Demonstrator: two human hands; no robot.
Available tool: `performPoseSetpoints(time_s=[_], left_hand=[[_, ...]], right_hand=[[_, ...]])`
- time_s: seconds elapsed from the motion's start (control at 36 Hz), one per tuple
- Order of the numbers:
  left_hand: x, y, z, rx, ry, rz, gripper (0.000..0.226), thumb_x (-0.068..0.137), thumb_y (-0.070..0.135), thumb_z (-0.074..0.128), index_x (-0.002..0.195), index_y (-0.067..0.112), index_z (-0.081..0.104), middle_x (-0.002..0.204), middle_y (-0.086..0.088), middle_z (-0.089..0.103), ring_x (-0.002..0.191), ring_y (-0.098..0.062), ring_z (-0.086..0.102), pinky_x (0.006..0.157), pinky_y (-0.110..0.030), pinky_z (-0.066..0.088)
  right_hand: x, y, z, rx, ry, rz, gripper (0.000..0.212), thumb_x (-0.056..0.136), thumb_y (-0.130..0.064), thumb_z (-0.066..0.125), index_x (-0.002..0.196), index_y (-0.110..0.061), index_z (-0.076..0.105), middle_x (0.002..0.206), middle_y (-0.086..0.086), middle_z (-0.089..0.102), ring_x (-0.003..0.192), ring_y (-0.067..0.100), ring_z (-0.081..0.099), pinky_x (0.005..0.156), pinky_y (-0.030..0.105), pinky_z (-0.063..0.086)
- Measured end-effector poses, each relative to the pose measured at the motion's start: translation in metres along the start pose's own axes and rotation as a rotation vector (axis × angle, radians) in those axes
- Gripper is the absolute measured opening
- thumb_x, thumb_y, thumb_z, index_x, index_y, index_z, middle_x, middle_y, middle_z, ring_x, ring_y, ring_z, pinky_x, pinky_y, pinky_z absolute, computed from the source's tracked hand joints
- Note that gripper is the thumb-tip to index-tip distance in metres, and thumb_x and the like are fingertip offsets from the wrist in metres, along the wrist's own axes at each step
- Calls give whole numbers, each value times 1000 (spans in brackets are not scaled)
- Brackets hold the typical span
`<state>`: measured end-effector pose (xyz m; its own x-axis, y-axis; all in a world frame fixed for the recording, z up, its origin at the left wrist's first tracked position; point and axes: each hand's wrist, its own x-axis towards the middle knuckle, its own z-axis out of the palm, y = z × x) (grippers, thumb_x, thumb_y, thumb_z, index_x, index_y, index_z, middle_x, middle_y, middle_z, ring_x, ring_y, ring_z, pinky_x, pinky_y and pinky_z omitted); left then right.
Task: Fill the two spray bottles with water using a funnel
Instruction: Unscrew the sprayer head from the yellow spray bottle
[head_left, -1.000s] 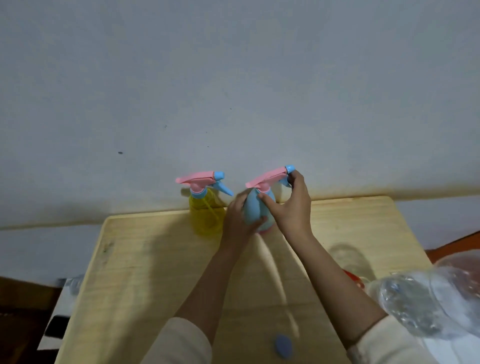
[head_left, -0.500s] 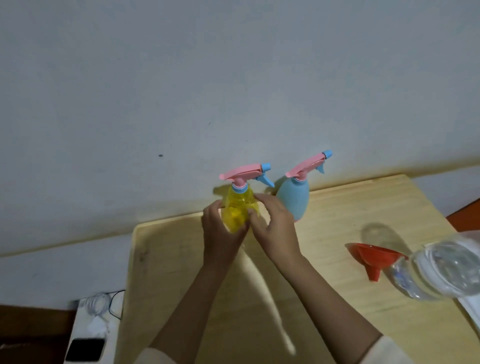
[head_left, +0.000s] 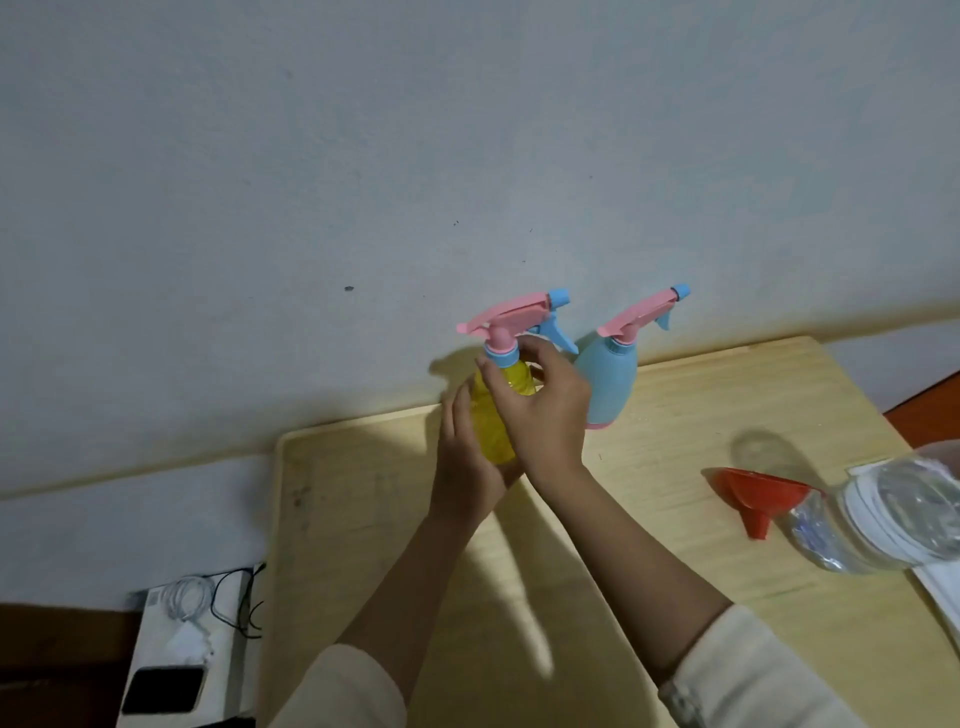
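A yellow spray bottle (head_left: 493, 415) with a pink and blue trigger head stands lifted near the far edge of the wooden table (head_left: 675, 571). My left hand (head_left: 462, 457) grips its body from the left and below. My right hand (head_left: 540, 410) curls round its neck, just under the blue collar. A blue spray bottle (head_left: 610, 387) with the same kind of head stands upright just to the right, against the wall. A red funnel (head_left: 758, 496) lies on its side at the right, next to a clear water bottle (head_left: 893, 514) lying on the table.
A grey wall rises right behind the table's far edge. Left of the table, lower down, a white box (head_left: 182, 654) carries cables and a dark phone. White paper or cloth lies under the water bottle at the right edge.
Both hands left the blue bottle and took hold of the yellow one. My right hand has since moved up to its neck, and the bottle looks raised. The view shifted left.
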<state>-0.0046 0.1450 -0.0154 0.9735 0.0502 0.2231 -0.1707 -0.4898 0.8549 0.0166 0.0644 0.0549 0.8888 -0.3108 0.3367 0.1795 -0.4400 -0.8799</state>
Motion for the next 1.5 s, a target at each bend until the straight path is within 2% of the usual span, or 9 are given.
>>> performPoseSetpoints(time_s=[0.08,0.19,0.33,0.53,0.72,0.94,1.08,1.19,1.5], left_hand=[[-14,13,0,-13,53,71,102,62,53,69,144,14,22,137,0,39,126,-10,40,106,-19,33],[-23,33,1,88,92,168,98,71,65,64,144,17,19,143,-12,43,129,-27,45,104,-45,42],[-40,59,0,116,-25,183,101,68,51,68,148,24,12,146,-4,40,130,-23,45,100,-47,44],[-67,101,0,-12,-238,113,103,72,41,73,143,47,-2,144,34,14,134,18,15,108,-9,21],[-100,127,11,-165,-244,4,102,71,43,74,146,48,4,154,16,21,140,1,23,115,-38,28],[-126,143,26,-128,-258,-1,106,68,52,72,146,49,1,140,41,13,130,23,15,104,-13,22],[-135,144,24,-133,-233,6,104,71,44,76,145,52,2,144,40,12,137,12,17,111,-24,26],[-143,143,22,-136,-205,-9,103,74,37,77,144,53,3,142,40,13,133,18,18,104,-14,24],[-150,139,12,-125,-162,-28,103,74,35,78,143,54,3,143,37,16,134,10,24,106,-20,29]], right_hand=[[-1,-9,-10,67,9,-3,21,85,-29,65,100,-14,64,86,-5,65,80,9,57,70,11,41],[2,-16,-33,158,-25,18,13,92,-26,56,93,-14,60,71,-11,51,67,5,46,61,11,34],[3,-16,-67,249,-50,63,10,94,-23,55,91,-14,59,71,-13,47,68,3,43,63,13,33],[-4,-20,-118,402,-125,107,32,95,-20,53,64,-28,47,60,-10,43,57,2,38,58,20,33],[-8,-23,-168,591,-553,247,24,99,-26,39,98,-22,63,107,8,65,102,20,59,96,36,44],[-27,-25,-185,647,-133,301,27,76,-15,77,96,-13,58,103,16,65,90,20,63,81,30,51],[-31,-20,-198,760,-371,256,29,86,-28,53,97,-2,61,86,12,58,82,20,50,75,34,39],[-36,-26,-195,613,-357,222,23,84,-25,68,102,-18,55,99,-6,59,93,16,59,82,31,48],[-51,-39,-189,521,-391,161,16,83,-24,68,96,-15,65,94,19,64,85,20,59,80,34,46]])
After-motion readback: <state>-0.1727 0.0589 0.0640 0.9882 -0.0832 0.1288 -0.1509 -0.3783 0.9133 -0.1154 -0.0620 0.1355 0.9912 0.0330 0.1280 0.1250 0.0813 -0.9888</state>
